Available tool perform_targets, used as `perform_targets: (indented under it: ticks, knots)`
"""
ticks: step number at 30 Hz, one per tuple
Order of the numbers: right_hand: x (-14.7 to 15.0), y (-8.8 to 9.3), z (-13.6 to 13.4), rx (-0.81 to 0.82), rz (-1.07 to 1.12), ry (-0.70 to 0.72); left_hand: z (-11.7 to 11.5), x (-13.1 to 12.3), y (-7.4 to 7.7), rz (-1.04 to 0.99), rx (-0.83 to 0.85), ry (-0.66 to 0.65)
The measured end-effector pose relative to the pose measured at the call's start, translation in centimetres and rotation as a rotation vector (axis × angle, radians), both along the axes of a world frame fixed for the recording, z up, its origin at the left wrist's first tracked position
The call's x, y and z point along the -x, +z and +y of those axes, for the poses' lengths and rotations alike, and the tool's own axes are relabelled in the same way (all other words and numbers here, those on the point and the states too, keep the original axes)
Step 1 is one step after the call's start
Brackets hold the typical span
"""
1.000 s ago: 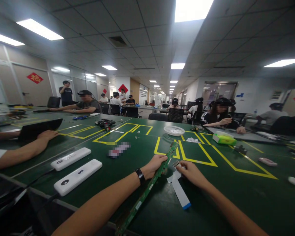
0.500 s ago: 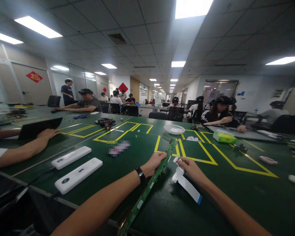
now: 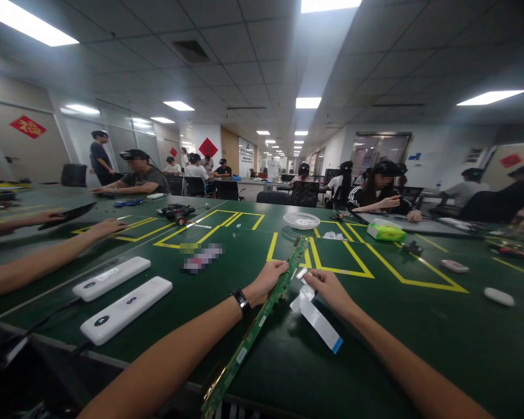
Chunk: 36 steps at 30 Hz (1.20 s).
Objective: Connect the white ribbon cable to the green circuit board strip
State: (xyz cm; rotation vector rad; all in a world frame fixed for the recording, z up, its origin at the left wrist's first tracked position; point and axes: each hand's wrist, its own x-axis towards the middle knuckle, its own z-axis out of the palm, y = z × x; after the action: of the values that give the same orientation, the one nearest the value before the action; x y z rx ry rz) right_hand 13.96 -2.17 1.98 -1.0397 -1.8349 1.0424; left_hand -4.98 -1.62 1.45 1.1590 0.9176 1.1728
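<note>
My left hand (image 3: 268,281) is closed around the upper part of a long, narrow green circuit board (image 3: 255,330). The board slants from the table's near edge up toward the middle. Just right of it, my right hand (image 3: 327,288) pinches a white ribbon cable (image 3: 318,323) near its upper end. That end is close to the board's edge; whether it touches the board I cannot tell. The cable's loose end hangs down to the right and has a blue tip. A dark watch band sits on my left wrist.
Two white power banks (image 3: 126,308) with cords lie at left on the green table (image 3: 227,297). Ahead stand a clear plastic dish (image 3: 301,220) and a green-and-white pack (image 3: 386,231). A black tool (image 3: 177,213) lies farther left. A co-worker's arms (image 3: 56,247) reach in from the left.
The view has turned slightly, so most things sit a little further left and higher. My hands keep their holds on the board and cable. At left, the co-worker's hand has come off the dark panel.
</note>
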Motion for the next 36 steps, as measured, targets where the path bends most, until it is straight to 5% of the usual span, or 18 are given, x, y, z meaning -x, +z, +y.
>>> perform_targets:
  ticks: [19,30,36]
  knots:
    - [0.4,-0.8,-0.2,0.055,0.019,0.068,-0.2,-0.2,-0.1,0.033,-0.068,0.003]
    - [0.4,-1.3,0.4,0.043,0.018,0.004,-0.8,-0.8,0.4,0.378,-0.389,0.087]
    - [0.3,-1.8,0.7,0.048,0.017,0.046,-1.9,-1.1,1.0,0.409,-0.341,-0.018]
